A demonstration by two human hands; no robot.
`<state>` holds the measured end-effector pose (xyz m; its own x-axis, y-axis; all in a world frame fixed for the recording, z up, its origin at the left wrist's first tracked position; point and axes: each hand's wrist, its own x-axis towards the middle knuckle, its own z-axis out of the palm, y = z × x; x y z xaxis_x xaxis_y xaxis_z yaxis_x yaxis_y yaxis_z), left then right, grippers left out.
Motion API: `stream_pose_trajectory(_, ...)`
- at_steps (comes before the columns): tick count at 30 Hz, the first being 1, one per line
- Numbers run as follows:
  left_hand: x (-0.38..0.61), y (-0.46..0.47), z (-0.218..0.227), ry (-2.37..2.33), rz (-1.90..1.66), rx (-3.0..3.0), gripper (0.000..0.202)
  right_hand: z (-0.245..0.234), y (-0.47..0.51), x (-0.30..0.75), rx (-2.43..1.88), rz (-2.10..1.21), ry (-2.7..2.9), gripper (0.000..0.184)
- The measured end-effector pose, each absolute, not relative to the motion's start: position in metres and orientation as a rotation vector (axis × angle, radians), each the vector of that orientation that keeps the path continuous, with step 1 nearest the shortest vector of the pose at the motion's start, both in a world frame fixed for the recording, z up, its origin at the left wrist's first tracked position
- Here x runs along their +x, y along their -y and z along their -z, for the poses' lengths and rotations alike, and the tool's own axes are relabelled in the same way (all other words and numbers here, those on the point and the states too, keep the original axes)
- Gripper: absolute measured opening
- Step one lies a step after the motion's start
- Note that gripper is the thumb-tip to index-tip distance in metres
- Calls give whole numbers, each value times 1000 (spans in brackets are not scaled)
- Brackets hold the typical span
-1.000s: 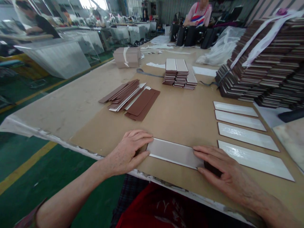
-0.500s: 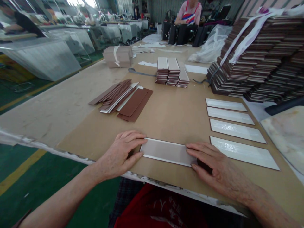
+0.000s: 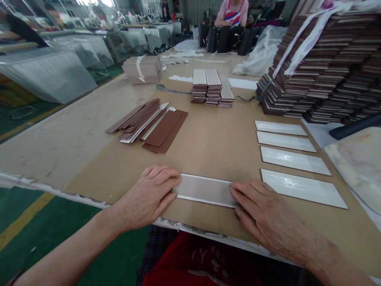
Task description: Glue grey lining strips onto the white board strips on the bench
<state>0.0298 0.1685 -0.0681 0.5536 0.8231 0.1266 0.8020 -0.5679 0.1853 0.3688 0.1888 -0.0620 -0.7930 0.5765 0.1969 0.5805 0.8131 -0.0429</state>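
A flat rectangular strip (image 3: 205, 190), greyish with white long edges, lies on the brown-covered table near its front edge. My left hand (image 3: 154, 192) grips its left end, fingers above and thumb at the lower corner. At the opposite end my right hand (image 3: 258, 204) has its fingers closed over the strip, with the thumb by the near edge. My fingers cover both ends of the strip. To the right lie several white strips with a glossy top (image 3: 300, 186), set out in a column. Beyond my left hand is a fanned pile of brown strips (image 3: 166, 129), some showing white.
Short stacks of strips (image 3: 212, 89) stand mid-table, with a tied grey bundle (image 3: 141, 70) at back left. A tall tied stack (image 3: 321, 75) rises at right, near a pale slab (image 3: 357, 163). A person (image 3: 233, 14) stands behind black objects at the far end.
My right hand's fingers have settled lower and closer together over the strip's right end. My left fingers have curled in slightly at the left end. The view has shifted a little.
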Motion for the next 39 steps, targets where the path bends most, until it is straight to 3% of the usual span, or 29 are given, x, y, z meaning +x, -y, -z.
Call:
stream_pose_trajectory(6,40,-170,56,-1340,-175,2909,34,56,-178,341,-1064,128,2882,55)
stream_pose_trajectory(13,58,-166,55,-1356,51,3015,71,56,-177,332,-1086,176,2858,61)
stream_pose_trajectory(22,52,-161,61,-1418,-54,2891,53,70,-168,369,-1115,224,2810,46)
stream_pose_trajectory(31,44,-157,66,-1433,-128,2822,49,57,-176,401,-1087,229,2588,36)
stream_pose_trajectory(34,45,-157,62,-1432,-107,2824,50,58,-175,392,-1002,67,2688,46)
stream_pose_trajectory(39,38,-155,61,-1397,-125,2820,48,67,-161,375,-939,-4,2908,81)
